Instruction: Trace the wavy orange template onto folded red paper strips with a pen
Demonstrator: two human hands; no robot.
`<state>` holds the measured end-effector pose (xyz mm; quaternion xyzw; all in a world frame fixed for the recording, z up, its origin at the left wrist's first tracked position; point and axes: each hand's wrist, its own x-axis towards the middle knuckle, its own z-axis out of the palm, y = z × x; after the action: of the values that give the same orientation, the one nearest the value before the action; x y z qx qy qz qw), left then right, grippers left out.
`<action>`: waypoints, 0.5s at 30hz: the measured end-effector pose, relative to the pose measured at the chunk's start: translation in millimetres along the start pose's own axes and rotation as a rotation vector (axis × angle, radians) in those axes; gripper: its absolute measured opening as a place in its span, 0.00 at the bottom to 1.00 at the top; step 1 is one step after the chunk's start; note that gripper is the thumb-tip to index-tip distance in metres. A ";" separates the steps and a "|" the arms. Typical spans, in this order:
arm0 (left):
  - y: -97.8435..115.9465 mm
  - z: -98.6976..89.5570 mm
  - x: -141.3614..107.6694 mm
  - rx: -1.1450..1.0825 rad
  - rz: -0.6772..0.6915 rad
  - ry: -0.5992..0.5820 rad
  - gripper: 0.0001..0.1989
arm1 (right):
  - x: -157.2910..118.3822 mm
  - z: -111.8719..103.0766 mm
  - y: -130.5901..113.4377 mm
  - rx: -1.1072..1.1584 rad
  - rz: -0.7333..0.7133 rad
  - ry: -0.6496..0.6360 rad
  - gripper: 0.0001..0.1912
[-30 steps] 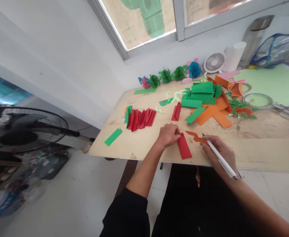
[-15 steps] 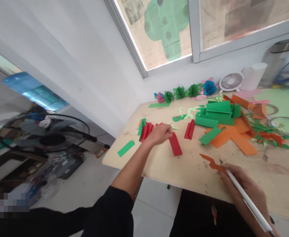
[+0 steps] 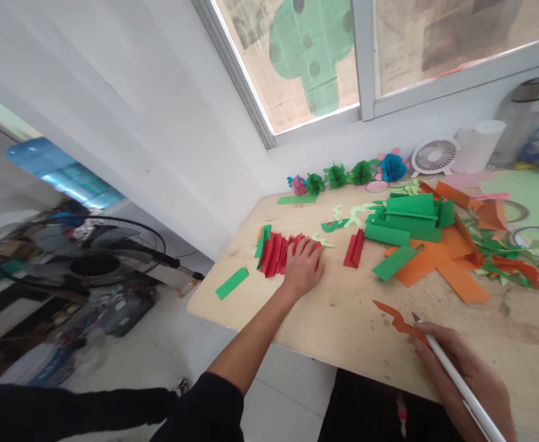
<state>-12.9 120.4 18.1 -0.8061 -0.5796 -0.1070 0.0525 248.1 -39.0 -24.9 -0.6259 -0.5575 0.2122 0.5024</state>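
Observation:
My left hand (image 3: 304, 267) lies with its fingers spread on a row of folded red papers (image 3: 275, 253) on the wooden table. My right hand (image 3: 467, 374) is closed round a white pen (image 3: 458, 383) and also pinches an orange paper cutout (image 3: 396, 318), whose pointed end sticks out to the left. A folded red strip (image 3: 353, 248) lies to the right of my left hand. Left of the red row are folded green paper (image 3: 263, 240) and a flat green strip (image 3: 231, 283).
Green folded papers (image 3: 410, 215) lie over orange sheets (image 3: 460, 277) at the right. Paper flowers (image 3: 336, 176) and a small white fan (image 3: 435, 156) line the wall. A large black fan (image 3: 94, 264) stands left of the table (image 3: 205, 301).
My left hand has let go of a single red strip and come down with spread fingers on the red row. That strip no longer shows separately. My right hand keeps the pen and cutout.

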 end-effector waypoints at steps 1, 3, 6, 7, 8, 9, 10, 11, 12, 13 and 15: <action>-1.6 4.5 -5.5 0.006 0.008 0.006 0.18 | -0.2 0.1 -0.1 0.015 -0.001 -0.002 0.14; -10.1 9.2 -11.1 0.013 0.010 0.024 0.18 | -0.8 0.0 -0.5 0.026 0.005 -0.002 0.14; -23.8 8.8 -9.5 0.003 -0.007 0.066 0.18 | -1.7 -0.1 -0.6 -0.004 0.026 -0.006 0.15; -25.2 8.0 -7.5 -0.008 -0.017 0.080 0.18 | -1.8 0.0 -0.3 -0.012 0.028 -0.011 0.15; -24.0 7.3 -5.2 -0.023 -0.025 0.093 0.17 | -1.7 0.2 0.3 -0.017 0.025 -0.014 0.15; -20.1 6.7 -2.5 -0.043 -0.032 0.103 0.16 | -1.4 0.4 0.9 -0.019 0.014 -0.015 0.14; -13.7 6.4 0.5 -0.068 -0.035 0.109 0.15 | -0.9 0.7 1.6 -0.019 -0.002 -0.012 0.14; -5.2 6.3 3.9 -0.096 -0.039 0.110 0.14 | -0.2 0.8 2.2 -0.018 -0.022 -0.006 0.13; 4.7 6.4 7.9 -0.125 -0.046 0.107 0.12 | 0.7 0.8 2.5 -0.016 -0.044 0.001 0.13; 15.4 6.6 12.4 -0.155 -0.056 0.097 0.11 | 1.6 0.7 2.6 -0.011 -0.067 0.009 0.12; 36.0 7.5 22.5 -0.216 -0.089 0.069 0.09 | 3.2 -0.1 1.9 0.000 -0.106 0.018 0.11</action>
<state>28.9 131.1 17.5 -0.7765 -0.5977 -0.1987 -0.0195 249.9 -35.8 -25.5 -0.5974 -0.5852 0.1798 0.5180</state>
